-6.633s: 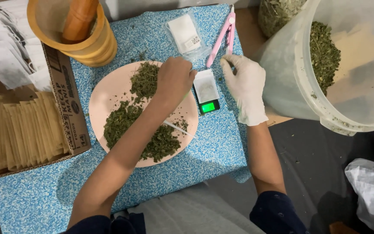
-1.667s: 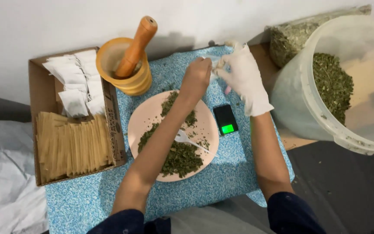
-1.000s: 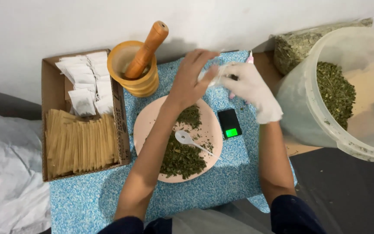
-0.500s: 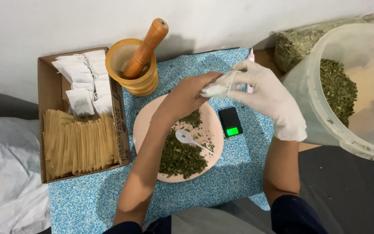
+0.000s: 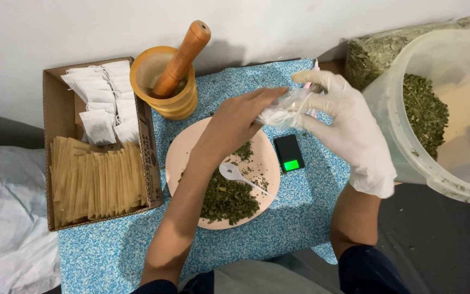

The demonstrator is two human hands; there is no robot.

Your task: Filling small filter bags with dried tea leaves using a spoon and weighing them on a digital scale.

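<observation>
1. Cardboard tray (image 5: 61, 141) sits far left on the blue speckled mat (image 5: 278, 228). It holds two kinds of stock: a loose heap of small white filter bags (image 5: 101, 103) at the back and a tight row of tan paper envelopes (image 5: 93, 182) in front. Too many of either to count.
2. Next over is one yellow wooden mortar (image 5: 164, 90) with one brown wooden pestle (image 5: 183, 54) leaning in it, tilted up to the right.
3. Left hand (image 5: 235, 122) is bare. The forearm runs up from the bottom edge across the plate, and the fingers pinch the left end of a small clear crinkled plastic bag (image 5: 284, 109), held up in the air above the mat.
4. Under that arm lies one round pink plate (image 5: 183, 158) with a pile of dried green chopped herb (image 5: 227, 198) and one small white plastic spoon (image 5: 235, 174) lying on it.
5. Just right of the plate there's one small black pocket scale (image 5: 289, 153), its screen lit green.
6. Right hand (image 5: 349, 130) wears a white glove and grips the other end of the same bag, fingers curled around it, wrist bent downward.
7. Far right: one big translucent plastic bucket (image 5: 409, 152), tilted, with more herb inside, and one clear plastic sack of dried leaves (image 5: 382, 49) behind it.
</observation>
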